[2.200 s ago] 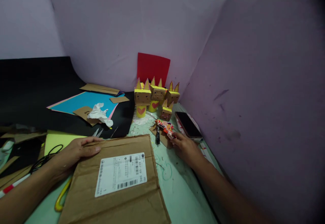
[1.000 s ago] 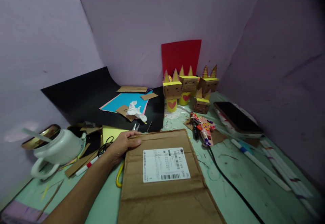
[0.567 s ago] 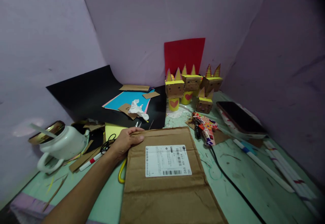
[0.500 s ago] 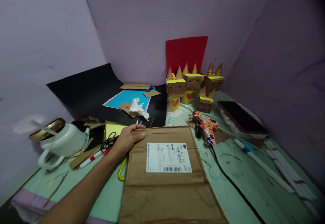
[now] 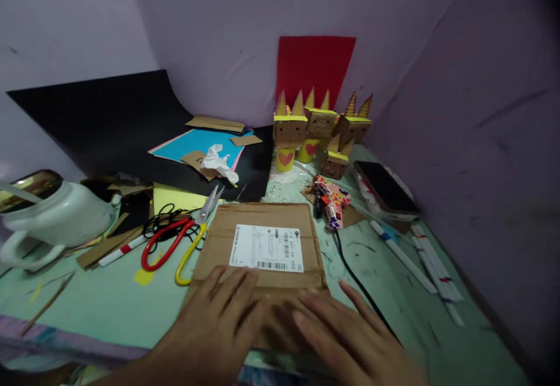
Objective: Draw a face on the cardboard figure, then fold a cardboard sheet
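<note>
A brown cardboard piece [image 5: 271, 214] with a white printed label [image 5: 266, 248] lies flat at the table's front. My left hand [image 5: 219, 322] is over its lower left part, fingers spread and pointing forward. Over the lower right part is my right hand [image 5: 350, 336], its fingers also apart and slightly blurred. Neither hand grips anything; whether the fingertips press on the cardboard is hard to tell. Scissors [image 5: 203, 217] with one red and one yellow handle lie just left of the cardboard, blades parted.
A white mug [image 5: 65, 214], black cord and marker are at left. Black paper [image 5: 109, 129] holds blue sheets and tissue. Cardboard figures [image 5: 290, 132] stand behind; a patterned glue gun [image 5: 335, 199] with cable, a phone [image 5: 385, 188] and white sticks [image 5: 433, 263] are right.
My left hand has let go of the cardboard's far left corner and moved back to its near part. My right hand has come into view. The cardboard lies lower and the scissors are uncovered.
</note>
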Action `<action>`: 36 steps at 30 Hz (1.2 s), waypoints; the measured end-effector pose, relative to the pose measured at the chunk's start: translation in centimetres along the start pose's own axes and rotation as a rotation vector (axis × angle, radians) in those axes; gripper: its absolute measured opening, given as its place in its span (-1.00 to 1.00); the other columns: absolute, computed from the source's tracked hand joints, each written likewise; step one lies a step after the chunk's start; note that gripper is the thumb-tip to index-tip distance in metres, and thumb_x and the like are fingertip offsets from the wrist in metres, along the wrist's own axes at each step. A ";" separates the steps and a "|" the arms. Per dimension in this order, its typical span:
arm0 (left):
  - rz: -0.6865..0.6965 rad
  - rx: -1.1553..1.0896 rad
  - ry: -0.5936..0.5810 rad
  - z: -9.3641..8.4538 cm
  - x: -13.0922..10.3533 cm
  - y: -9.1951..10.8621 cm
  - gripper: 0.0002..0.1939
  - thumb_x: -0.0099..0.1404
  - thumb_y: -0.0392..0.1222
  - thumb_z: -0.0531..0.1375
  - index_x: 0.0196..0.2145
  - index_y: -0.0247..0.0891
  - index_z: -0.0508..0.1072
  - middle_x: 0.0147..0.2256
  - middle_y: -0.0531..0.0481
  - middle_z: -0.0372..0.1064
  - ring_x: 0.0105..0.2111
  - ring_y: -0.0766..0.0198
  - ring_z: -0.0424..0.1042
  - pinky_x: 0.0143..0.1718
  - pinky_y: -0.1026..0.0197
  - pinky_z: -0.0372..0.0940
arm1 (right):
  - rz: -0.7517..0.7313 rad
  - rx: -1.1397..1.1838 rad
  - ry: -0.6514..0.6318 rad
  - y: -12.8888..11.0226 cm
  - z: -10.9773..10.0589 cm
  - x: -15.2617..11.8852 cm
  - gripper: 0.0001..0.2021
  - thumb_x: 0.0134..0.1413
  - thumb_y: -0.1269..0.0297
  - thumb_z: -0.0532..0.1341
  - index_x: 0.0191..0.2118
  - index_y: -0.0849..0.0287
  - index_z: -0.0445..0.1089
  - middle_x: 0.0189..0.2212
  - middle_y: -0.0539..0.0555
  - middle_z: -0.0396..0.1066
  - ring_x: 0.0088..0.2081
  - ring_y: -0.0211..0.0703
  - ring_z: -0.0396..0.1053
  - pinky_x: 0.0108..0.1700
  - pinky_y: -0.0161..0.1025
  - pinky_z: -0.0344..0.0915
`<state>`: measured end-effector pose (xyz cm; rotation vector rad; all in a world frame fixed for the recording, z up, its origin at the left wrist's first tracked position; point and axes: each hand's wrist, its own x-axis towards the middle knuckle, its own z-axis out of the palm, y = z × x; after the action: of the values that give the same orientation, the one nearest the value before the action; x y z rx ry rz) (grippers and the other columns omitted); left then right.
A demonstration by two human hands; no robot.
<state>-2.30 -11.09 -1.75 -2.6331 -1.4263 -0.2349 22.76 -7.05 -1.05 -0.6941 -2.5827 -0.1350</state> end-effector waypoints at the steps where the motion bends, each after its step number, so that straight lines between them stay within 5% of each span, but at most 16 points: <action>1: 0.003 0.064 0.005 0.8 -0.2 0.4 -0.58 0.29 -0.02 0.12 0.05 -0.21 0.39 0.03 -0.24 0.41 0.05 -0.08 0.32 0.15 -0.16 0.00 | -0.010 -0.002 -0.012 0.1 0.6 0.7 -0.68 0.28 0.24 0.08 0.11 0.10 0.30 -0.02 0.06 0.47 -0.02 -0.13 0.41 0.11 -0.11 0.25; 6: 0.069 0.118 0.150 2.9 0.5 0.9 -0.59 0.32 -0.17 0.00 0.06 -0.36 0.38 -0.05 -0.24 0.44 0.00 -0.02 0.30 0.10 -0.05 0.09 | 0.011 -0.057 -0.025 0.4 2.9 2.3 -0.69 0.26 0.28 0.08 0.06 0.23 0.34 -0.03 0.08 0.50 -0.02 -0.06 0.42 0.07 -0.05 0.29; 10: 0.080 -0.063 0.309 2.5 1.4 1.5 -0.62 0.21 -0.43 -0.05 -0.08 -0.37 0.42 -0.27 -0.20 0.43 -0.26 0.10 0.35 -0.19 0.09 0.29 | 0.054 -0.086 0.010 0.3 2.8 0.8 -0.70 0.26 0.44 -0.01 -0.05 0.23 0.42 -0.13 0.10 0.55 -0.14 -0.06 0.48 -0.04 -0.08 0.39; 13: 0.098 -0.117 0.421 1.9 1.9 1.8 -0.64 0.14 -0.48 -0.04 -0.17 -0.39 0.42 -0.31 -0.19 0.43 -0.30 0.12 0.35 -0.21 0.09 0.31 | 0.089 -0.081 0.003 -0.1 2.4 0.2 -0.65 0.22 0.50 -0.05 -0.06 0.27 0.44 -0.15 0.15 0.55 -0.17 -0.02 0.49 -0.12 -0.09 0.44; 23: 0.021 -0.205 0.313 1.7 1.6 1.6 -0.66 0.01 -0.49 0.02 -0.28 -0.28 0.42 -0.38 -0.07 0.48 -0.40 0.20 0.42 -0.45 0.21 0.24 | 0.153 0.093 -0.030 -1.2 2.2 0.1 -0.53 -0.15 0.57 0.12 -0.01 0.41 0.39 -0.19 0.25 0.51 -0.17 0.04 0.40 -0.14 -0.12 0.44; 25: -0.002 -0.292 0.221 1.4 2.2 1.0 -0.72 0.01 -0.47 0.03 -0.37 -0.26 0.43 -0.47 -0.03 0.43 -0.48 0.22 0.39 -0.47 0.21 0.21 | 0.189 0.143 -0.009 -1.1 2.3 0.3 -0.52 -0.23 0.57 0.11 -0.07 0.38 0.42 -0.25 0.22 0.51 -0.25 0.00 0.39 -0.24 -0.17 0.43; 28: -0.065 -0.407 -0.069 0.3 4.0 -0.3 -0.83 0.06 -0.42 0.06 -0.53 -0.26 0.40 -0.55 -0.02 0.38 -0.55 0.24 0.35 -0.52 0.23 0.12 | 0.293 0.153 -0.006 -0.6 2.4 0.9 -0.68 -0.27 0.54 0.11 -0.30 0.24 0.46 -0.44 0.13 0.44 -0.41 -0.05 0.35 -0.46 -0.22 0.28; 32: -0.241 -0.570 -0.489 -1.4 7.5 -2.3 -0.81 0.13 -0.30 0.10 -0.60 -0.29 0.42 -0.58 -0.02 0.37 -0.49 0.23 0.36 -0.50 0.24 0.08 | 0.385 0.183 -0.068 0.6 2.5 2.0 -0.88 -0.02 0.44 0.11 -0.45 0.17 0.39 -0.51 0.08 0.37 -0.46 -0.11 0.34 -0.49 -0.25 0.12; 36: -0.252 -0.660 -0.612 -2.4 8.6 -3.0 -0.84 0.12 -0.28 0.10 -0.54 -0.27 0.46 -0.58 0.04 0.33 -0.50 0.26 0.33 -0.53 0.27 0.09 | 0.422 0.245 -0.193 1.3 1.9 2.4 -0.86 0.09 0.39 0.12 -0.42 0.16 0.41 -0.48 0.05 0.41 -0.44 -0.16 0.38 -0.45 -0.29 0.12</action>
<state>-0.30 -2.91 2.47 -3.2122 -2.1927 0.1222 20.78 -4.44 -1.62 -1.1812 -2.5006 0.3920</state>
